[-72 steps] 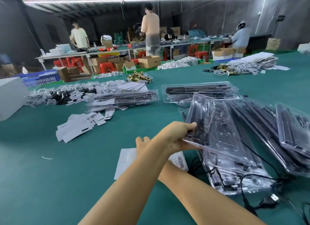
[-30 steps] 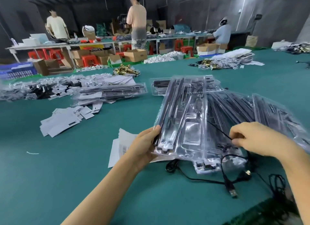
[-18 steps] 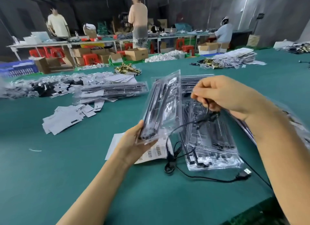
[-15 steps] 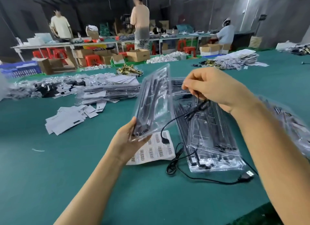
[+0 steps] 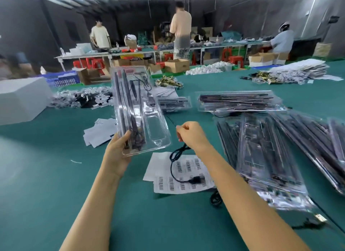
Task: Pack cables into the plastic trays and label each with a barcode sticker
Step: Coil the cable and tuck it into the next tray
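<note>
Big green desk [image 5: 46,185] fills the view, wide hall behind with a strip light overhead, long benches, cardboard boxes, red stools, several people working at the far side. White foam block [image 5: 20,99] on the left edge. Heap of clear plastic trays [image 5: 270,157] already holding dark rods lies at right, two more filled stacks further back. Pile of small white slips mid-left, bagged parts behind them.

Held tray [image 5: 139,108] is raised off the desk, tilted up and away, dark rods in its left channels, right pocket looks empty. Left hand [image 5: 119,151] grips its near end, fingers curled under, thumb on top. Right hand [image 5: 190,135] just beside the tray's lower right corner, fingers closed in a pinch on the black cable [image 5: 174,164], which hangs down in a loop onto the barcode sticker sheet [image 5: 179,174]; its plug rests on the sheet.

Step, as I read it: seat cable in the tray. To do it well: coil the slack first, feed the plug end into the empty pocket, keep tray steady and flatter so rods don't slide, press cable below the rim, then sticker. Risk: loop snagging on the sheet.
</note>
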The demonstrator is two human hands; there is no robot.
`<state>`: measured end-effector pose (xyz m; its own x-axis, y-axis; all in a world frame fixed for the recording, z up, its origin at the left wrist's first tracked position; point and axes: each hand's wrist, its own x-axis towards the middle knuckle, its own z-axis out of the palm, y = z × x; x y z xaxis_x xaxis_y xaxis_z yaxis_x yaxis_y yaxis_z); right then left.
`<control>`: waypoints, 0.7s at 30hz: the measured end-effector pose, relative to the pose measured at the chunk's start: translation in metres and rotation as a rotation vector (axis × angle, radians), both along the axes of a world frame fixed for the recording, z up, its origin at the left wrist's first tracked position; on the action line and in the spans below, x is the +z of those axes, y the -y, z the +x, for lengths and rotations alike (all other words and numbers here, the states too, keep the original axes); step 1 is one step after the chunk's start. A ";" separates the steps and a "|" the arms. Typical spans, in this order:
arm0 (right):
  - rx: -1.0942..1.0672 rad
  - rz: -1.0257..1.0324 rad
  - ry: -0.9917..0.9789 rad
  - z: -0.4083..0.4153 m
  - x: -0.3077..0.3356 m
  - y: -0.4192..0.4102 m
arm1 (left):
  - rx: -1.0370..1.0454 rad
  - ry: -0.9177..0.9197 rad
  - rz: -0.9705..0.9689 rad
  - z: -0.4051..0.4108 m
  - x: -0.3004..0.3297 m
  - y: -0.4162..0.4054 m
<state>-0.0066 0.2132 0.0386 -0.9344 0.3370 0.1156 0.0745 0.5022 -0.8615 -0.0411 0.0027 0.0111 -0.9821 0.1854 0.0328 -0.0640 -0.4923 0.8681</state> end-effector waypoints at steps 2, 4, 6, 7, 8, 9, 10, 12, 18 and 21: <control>0.007 0.008 -0.042 0.001 -0.016 0.008 | -0.023 -0.007 -0.020 -0.001 -0.003 0.001; 0.006 0.012 -0.067 0.004 -0.028 0.014 | -0.046 -0.002 -0.021 -0.002 -0.005 0.003; 0.008 -0.073 -0.082 0.008 -0.031 0.016 | -0.071 0.008 0.006 -0.004 -0.008 0.010; 0.026 -0.147 -0.085 0.009 -0.030 0.017 | -0.084 0.018 0.019 -0.005 -0.010 0.014; 0.061 -0.224 -0.087 0.011 -0.026 0.017 | -0.095 0.029 0.028 -0.007 -0.012 0.018; 0.109 -0.297 -0.088 0.012 -0.023 0.016 | -0.108 0.038 0.032 -0.008 -0.014 0.022; 0.157 -0.363 -0.089 0.014 -0.019 0.016 | -0.129 0.046 0.035 -0.008 -0.015 0.024; 0.223 -0.456 -0.084 0.016 -0.015 0.017 | -0.165 0.058 0.023 -0.008 -0.016 0.025; 0.227 -0.580 -0.046 0.014 -0.013 0.014 | -0.200 0.055 0.027 -0.004 -0.014 0.024; 0.208 -0.593 -0.072 0.014 -0.014 0.012 | -0.234 0.061 0.100 -0.001 -0.012 0.021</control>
